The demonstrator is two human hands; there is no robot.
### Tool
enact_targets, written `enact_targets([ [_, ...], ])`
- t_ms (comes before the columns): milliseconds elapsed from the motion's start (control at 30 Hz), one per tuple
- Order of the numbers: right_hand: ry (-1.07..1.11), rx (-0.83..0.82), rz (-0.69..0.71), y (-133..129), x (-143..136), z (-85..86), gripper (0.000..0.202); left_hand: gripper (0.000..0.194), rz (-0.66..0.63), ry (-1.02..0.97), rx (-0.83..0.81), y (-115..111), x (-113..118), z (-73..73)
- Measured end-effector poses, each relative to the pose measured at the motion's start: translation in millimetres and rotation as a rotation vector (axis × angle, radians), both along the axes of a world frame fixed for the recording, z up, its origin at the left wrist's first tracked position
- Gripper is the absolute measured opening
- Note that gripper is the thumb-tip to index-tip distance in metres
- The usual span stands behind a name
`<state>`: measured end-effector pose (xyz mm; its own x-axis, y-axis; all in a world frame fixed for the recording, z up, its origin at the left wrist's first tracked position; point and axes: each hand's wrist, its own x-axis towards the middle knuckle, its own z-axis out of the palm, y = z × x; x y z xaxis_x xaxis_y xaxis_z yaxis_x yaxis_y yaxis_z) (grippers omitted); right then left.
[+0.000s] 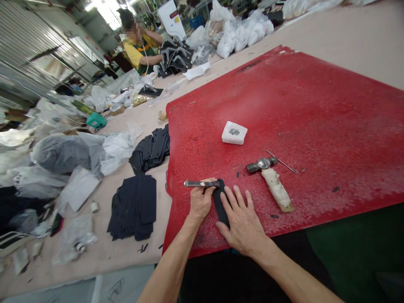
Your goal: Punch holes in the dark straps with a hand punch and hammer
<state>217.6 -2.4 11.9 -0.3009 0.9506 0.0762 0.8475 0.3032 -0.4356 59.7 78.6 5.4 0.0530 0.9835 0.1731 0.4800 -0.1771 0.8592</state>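
Note:
My left hand is closed round a metal punch-like tool, which lies across the top end of a dark, narrow piece. My right hand rests with fingers spread on the right side of that piece, against the red mat. To the right of my hands lies a hammer with a wrapped handle, and a thin metal rod is beside its head. A white block with a dark smudge sits farther up the mat.
Left of the mat are a stack of dark pieces and a looser pile. Plastic bags and a teal object stand farther left. Across the table a person in yellow and green handles dark pieces.

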Motion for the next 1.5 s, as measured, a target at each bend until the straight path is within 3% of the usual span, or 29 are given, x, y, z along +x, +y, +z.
enact_targets([
  [333, -0.007, 0.020, 0.002, 0.5, -0.2, -1.2, 0.076, 0.018, -0.030, 0.195, 0.123, 1.1, 4.0, -4.7],
  [1067, 0.000, 0.027, -0.006, -0.1, -0.1, -2.3, 0.076, 0.019, -0.046, 0.197, 0.129, 4.7, 5.8, -6.0],
  [1300, 0.142, 0.010, -0.022, -6.9, 9.6, 2.5, 0.052, 0.019, -0.028, 0.198, 0.113, 4.3, 6.4, -4.6],
  [1500, 0.182, -0.015, -0.031, -6.2, 10.7, 4.6, 0.051, 0.019, -0.043, 0.210, 0.103, 4.8, 8.7, -2.9],
])
